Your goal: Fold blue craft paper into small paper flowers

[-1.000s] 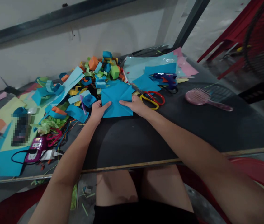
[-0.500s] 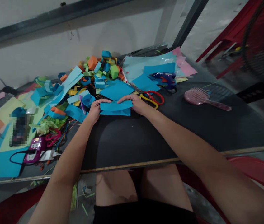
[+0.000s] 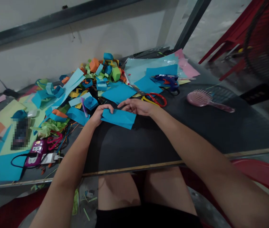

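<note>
A folded piece of blue paper [image 3: 119,118] is tilted down to the right above the black table [image 3: 129,148]. My left hand [image 3: 100,114] pinches its left end, thumb on top. Just behind the paper's right end is my right hand [image 3: 139,107], palm partly turned up and fingers apart; whether a fingertip still touches the paper I cannot tell. Scissors [image 3: 157,99] with red and yellow handles lie behind my right hand. Another blue sheet [image 3: 119,91] rests beyond both hands, and a purple pen [image 3: 84,107] lies left of my left hand.
Folded paper pieces [image 3: 94,65] in several colours are heaped at the back. A blue glue gun [image 3: 169,79] lies on sheets at the back right, a pink hairbrush [image 3: 202,98] further right. On the left are a purple device [image 3: 36,153] with a cable and pink scissors [image 3: 55,141].
My right hand has let go of its grip on the paper's right end and opened. That end has dropped lower, while my left hand keeps hold.
</note>
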Demonstrator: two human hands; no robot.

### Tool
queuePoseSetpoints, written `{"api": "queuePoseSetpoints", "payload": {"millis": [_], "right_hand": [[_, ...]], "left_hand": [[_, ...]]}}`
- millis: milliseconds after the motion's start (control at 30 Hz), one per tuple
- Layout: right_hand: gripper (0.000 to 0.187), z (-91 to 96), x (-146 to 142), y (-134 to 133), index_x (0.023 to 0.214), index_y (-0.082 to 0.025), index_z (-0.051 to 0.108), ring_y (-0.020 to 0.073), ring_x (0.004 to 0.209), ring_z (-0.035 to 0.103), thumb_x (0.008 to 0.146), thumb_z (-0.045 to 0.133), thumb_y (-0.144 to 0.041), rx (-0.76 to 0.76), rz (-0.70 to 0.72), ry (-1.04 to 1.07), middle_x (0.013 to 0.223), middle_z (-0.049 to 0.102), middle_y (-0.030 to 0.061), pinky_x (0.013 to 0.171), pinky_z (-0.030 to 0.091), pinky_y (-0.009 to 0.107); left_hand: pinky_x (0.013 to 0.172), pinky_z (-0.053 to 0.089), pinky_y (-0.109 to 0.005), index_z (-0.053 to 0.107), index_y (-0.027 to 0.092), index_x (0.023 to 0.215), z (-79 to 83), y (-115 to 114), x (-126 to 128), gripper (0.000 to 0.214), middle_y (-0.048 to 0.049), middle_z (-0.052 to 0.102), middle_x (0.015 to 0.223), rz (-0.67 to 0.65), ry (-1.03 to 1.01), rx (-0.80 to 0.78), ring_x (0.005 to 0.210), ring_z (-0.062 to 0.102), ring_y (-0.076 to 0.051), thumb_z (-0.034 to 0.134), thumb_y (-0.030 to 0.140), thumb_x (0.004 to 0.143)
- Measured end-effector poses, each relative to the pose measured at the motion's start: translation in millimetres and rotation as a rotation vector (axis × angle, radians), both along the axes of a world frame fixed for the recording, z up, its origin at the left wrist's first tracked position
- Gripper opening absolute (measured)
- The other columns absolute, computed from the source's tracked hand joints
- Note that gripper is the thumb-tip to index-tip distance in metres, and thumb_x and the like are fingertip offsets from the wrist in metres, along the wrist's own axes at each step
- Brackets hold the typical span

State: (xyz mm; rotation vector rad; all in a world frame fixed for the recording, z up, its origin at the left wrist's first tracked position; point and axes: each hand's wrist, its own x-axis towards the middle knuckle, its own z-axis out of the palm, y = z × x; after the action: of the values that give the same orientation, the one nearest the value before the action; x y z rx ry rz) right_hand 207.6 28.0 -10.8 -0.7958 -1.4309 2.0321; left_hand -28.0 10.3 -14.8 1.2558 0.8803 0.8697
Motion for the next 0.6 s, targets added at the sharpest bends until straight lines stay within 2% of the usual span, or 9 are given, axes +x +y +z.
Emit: {"api": "queuePoseSetpoints", "payload": {"millis": [100, 167, 200, 267, 367, 500, 600], "right_hand": [[0.036, -1.4, -9, -3, 0.084, -0.018, 0.077, 0.0169, 0.064, 0.068, 0.061, 0.087, -0.043, 0.071, 0.108, -0.168, 0.078, 0.076, 0.0051, 0.059, 0.057, 0.027], [0.032, -2.0, -13, -6, 0.078, -0.019, 0.077, 0.0172, 0.065, 0.069, 0.058, 0.089, -0.040, 0.101, 0.140, -0.202, 0.078, 0.076, 0.0043, 0.062, 0.058, 0.028], [0.031, -2.4, -15, -8, 0.076, -0.019, 0.077, 0.0176, 0.065, 0.069, 0.057, 0.089, -0.040, 0.108, 0.099, -0.202, 0.077, 0.076, 0.0040, 0.063, 0.058, 0.029], [0.033, -4.0, -18, -10, 0.074, -0.018, 0.076, 0.0184, 0.067, 0.069, 0.054, 0.091, -0.040, 0.110, -0.070, -0.173, 0.077, 0.076, 0.0041, 0.065, 0.058, 0.030], [0.037, -7.0, -26, -12, 0.075, -0.018, 0.074, 0.0207, 0.075, 0.071, 0.052, 0.091, -0.042, 0.108, -0.320, -0.097, 0.082, 0.077, 0.0053, 0.072, 0.059, 0.034], [0.043, -9.8, -33, -13, 0.080, -0.019, 0.072, 0.0245, 0.083, 0.071, 0.051, 0.090, -0.046, 0.119, -0.500, -0.033, 0.087, 0.077, 0.0058, 0.077, 0.059, 0.039], [0.043, -11.2, -34, -13, 0.080, -0.017, 0.071, 0.0248, 0.082, 0.070, 0.052, 0.090, -0.044, 0.191, -0.477, -0.107, 0.086, 0.076, 0.0067, 0.076, 0.058, 0.039]], "left_hand": [[0.056, 0.043, -0.025, 0.069, 0.017, 0.065, -0.7, -2, 3, 0.009, -0.0031, 0.064, 0.069, -0.028, 0.036, 0.022, 0.061, 0.056, -0.015, 0.065, 0.023, 0.062], [0.063, 0.047, -0.026, 0.073, 0.018, 0.077, -1.8, -1, 6, 0.018, -0.0036, 0.068, 0.078, 0.033, -0.006, 0.041, 0.069, 0.060, -0.016, 0.068, 0.032, 0.068], [0.066, 0.049, -0.027, 0.073, 0.018, 0.084, -2.9, 0, 8, 0.025, -0.0045, 0.070, 0.083, 0.083, -0.048, 0.037, 0.074, 0.062, -0.018, 0.069, 0.039, 0.071], [0.072, 0.051, -0.031, 0.071, 0.018, 0.093, -6.3, 3, 10, 0.043, -0.0072, 0.071, 0.089, 0.195, -0.128, -0.007, 0.082, 0.065, -0.021, 0.064, 0.058, 0.078], [0.065, 0.050, -0.032, 0.068, 0.018, 0.084, -12.8, 8, 14, 0.057, -0.0085, 0.069, 0.076, 0.310, -0.137, -0.059, 0.075, 0.066, -0.022, 0.056, 0.074, 0.079], [0.056, 0.044, -0.025, 0.064, 0.017, 0.068, -15.3, 5, 19, 0.046, -0.0013, 0.062, 0.061, 0.352, -0.027, 0.075, 0.058, 0.058, -0.013, 0.076, 0.062, 0.069], [0.054, 0.039, -0.023, 0.061, 0.016, 0.058, -11.5, -1, 23, 0.044, 0.0021, 0.055, 0.054, 0.402, 0.039, 0.179, 0.053, 0.049, -0.009, 0.080, 0.055, 0.067]]}}
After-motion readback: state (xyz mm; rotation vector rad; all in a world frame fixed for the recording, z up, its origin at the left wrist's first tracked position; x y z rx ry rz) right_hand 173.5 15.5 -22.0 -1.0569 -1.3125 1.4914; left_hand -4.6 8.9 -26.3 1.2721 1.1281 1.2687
